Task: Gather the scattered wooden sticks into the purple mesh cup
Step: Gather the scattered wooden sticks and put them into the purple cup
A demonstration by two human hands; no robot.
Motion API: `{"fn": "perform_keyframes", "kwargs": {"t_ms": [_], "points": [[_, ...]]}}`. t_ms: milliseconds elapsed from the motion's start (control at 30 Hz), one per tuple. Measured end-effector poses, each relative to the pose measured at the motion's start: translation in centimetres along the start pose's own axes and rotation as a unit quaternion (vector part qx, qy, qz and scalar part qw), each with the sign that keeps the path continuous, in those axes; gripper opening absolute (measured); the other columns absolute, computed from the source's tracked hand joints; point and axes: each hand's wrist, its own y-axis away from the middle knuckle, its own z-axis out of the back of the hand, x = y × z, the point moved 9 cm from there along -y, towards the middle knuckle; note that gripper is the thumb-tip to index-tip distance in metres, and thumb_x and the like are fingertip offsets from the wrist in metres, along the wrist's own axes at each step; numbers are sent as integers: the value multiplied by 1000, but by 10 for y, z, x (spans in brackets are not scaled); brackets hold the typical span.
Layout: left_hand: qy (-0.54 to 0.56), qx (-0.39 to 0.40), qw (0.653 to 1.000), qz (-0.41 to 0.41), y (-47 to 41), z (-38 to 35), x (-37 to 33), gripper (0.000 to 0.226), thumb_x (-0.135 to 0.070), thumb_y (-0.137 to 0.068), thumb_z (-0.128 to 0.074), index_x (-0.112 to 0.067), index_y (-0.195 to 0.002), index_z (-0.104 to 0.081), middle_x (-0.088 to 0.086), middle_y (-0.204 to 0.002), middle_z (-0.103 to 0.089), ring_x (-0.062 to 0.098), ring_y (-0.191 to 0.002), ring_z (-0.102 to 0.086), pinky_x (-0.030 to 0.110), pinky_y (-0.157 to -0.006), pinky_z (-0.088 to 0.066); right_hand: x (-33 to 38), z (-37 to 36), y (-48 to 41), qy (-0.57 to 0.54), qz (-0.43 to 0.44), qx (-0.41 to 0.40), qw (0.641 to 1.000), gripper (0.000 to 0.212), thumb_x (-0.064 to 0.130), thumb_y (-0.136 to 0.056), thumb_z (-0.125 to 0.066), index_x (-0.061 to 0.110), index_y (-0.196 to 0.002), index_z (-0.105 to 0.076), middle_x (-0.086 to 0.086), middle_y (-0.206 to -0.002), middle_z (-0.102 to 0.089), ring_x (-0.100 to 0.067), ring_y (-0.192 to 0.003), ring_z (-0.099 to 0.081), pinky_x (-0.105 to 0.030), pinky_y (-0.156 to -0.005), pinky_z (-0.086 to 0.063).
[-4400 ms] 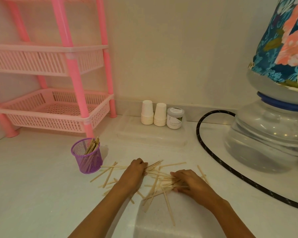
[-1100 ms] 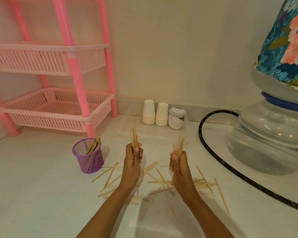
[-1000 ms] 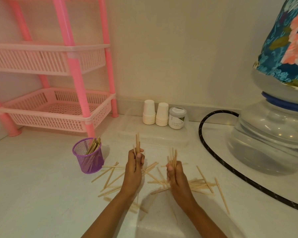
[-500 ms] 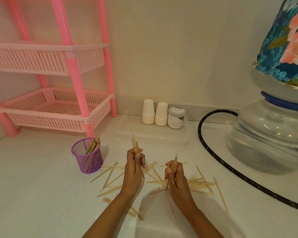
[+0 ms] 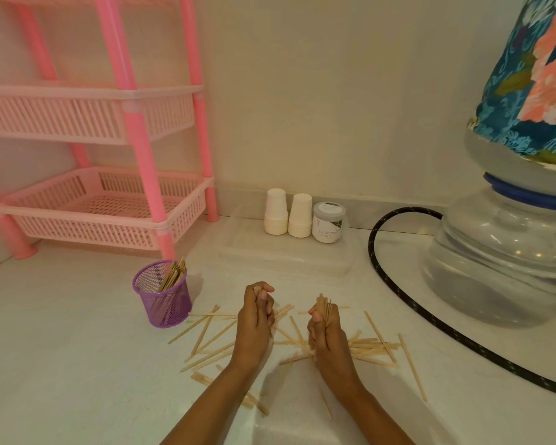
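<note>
The purple mesh cup (image 5: pixel 162 298) stands upright on the white counter at the left, with several wooden sticks leaning inside it. Loose wooden sticks (image 5: pixel 371 346) lie scattered on the counter around and under both hands. My left hand (image 5: pixel 256 319) is closed around a small bundle of sticks, right of the cup and apart from it; only the bundle's tips show above the fist. My right hand (image 5: pixel 326 329) grips another upright bundle of sticks (image 5: pixel 323 306), whose ends poke out above the fingers.
A pink plastic rack (image 5: pixel 93 200) stands behind the cup. Two stacks of paper cups (image 5: pixel 288 213) and a small jar (image 5: pixel 328 221) sit at the wall on a clear tray (image 5: pixel 283 261). A black hose (image 5: pixel 389 284) curves past a large water bottle (image 5: pixel 507 252) on the right.
Both hands have dropped lower toward the counter with their bundles. The sticks in my left hand have slid down into the fist, so less of them shows.
</note>
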Motion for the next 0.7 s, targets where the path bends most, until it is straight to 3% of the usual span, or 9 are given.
{"fn": "perform_keyframes", "kwargs": {"t_ms": [167, 267, 333, 433, 567, 700], "points": [[9, -5, 1000, 16, -7, -4, -12, 25, -31, -98, -30, -23, -101, -53, -6, -65, -37, 1, -52, -36, 12, -51, -35, 20, -4, -7, 28, 28, 13, 999, 14, 33, -98, -34, 31, -103, -47, 7, -75, -52, 1, -62, -49, -11, -59, -40], [-4, 48, 998, 36, -5, -15, -9, 30, -43, -92, -40, -28, -114, -54, -16, -72, -47, -1, -63, -46, 13, -64, -43, 22, -15, -9, -9, 3, 69, 998, 15, 25, -100, -35, 33, -110, -44, 4, -89, -52, -1, -75, -49, -16, -74, -40], [1, 101, 993, 53, -1, -27, -7, 37, -47, -86, -50, -31, -119, -52, -18, -73, -53, -3, -72, -54, 13, -71, -49, 25, -22, -10, -33, -2, 99, 995, 23, 20, -101, -33, 37, -113, -42, 3, -106, -53, -5, -95, -53, -15, -84, -40], [5, 132, 989, 70, 2, -35, -7, 40, -44, -78, -61, -35, -116, -53, -2, -72, -42, 12, -75, -50, 15, -76, -49, 34, -29, -8, -45, 13, 121, 992, 31, 25, -102, -30, 51, -114, -40, 20, -116, -50, 10, -111, -49, -4, -88, -38], [22, 129, 988, 87, 1, -35, -5, 39, -41, -81, -59, -34, -119, -55, 7, -85, -54, 19, -87, -60, 24, -83, -52, 41, -31, -7, -21, 37, 119, 992, 44, 16, -102, -30, 58, -116, -36, 20, -114, -50, 7, -111, -48, -4, -90, -37], [33, 109, 988, 99, 0, -35, -6, 34, -39, -87, -53, -33, -120, -57, -9, -116, -65, 2, -109, -62, 14, -86, -52, 46, -30, -8, 33, 70, 98, 992, 46, 13, -102, -28, 53, -125, -28, 1, -105, -48, -2, -95, -51, -13, -86, -40]]}}
